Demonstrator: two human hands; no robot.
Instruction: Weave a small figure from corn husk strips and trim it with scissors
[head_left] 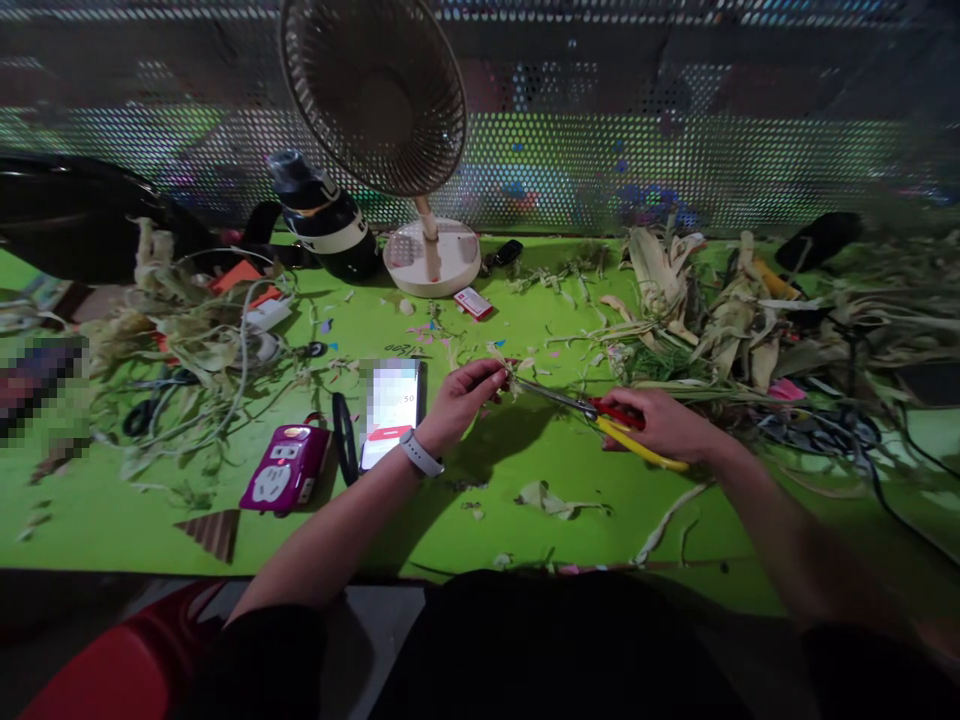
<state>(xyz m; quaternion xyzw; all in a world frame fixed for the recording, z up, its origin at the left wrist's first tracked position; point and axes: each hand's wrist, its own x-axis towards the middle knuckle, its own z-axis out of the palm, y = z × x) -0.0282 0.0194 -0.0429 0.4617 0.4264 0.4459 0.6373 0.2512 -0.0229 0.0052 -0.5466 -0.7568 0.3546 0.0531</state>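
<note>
Over the middle of the green table, my left hand (466,398) pinches a small piece of pale dried husk (512,376) between thumb and fingers. A light watch band is on that wrist. My right hand (658,424) is closed on the handles of scissors (574,402), one handle red and one yellow. The scissor blades point left, with their tips at the husk piece near my left fingertips. Just left of my left hand lies a lit phone (391,412). A loose husk scrap (551,500) rests on the table below the scissors.
Piles of dried husks (750,310) cover the right side, with more husks and a white cable at left. A fan (431,258), a dark bottle (334,230) and a red-white box (473,304) stand behind. A purple power strip (286,468) lies front left.
</note>
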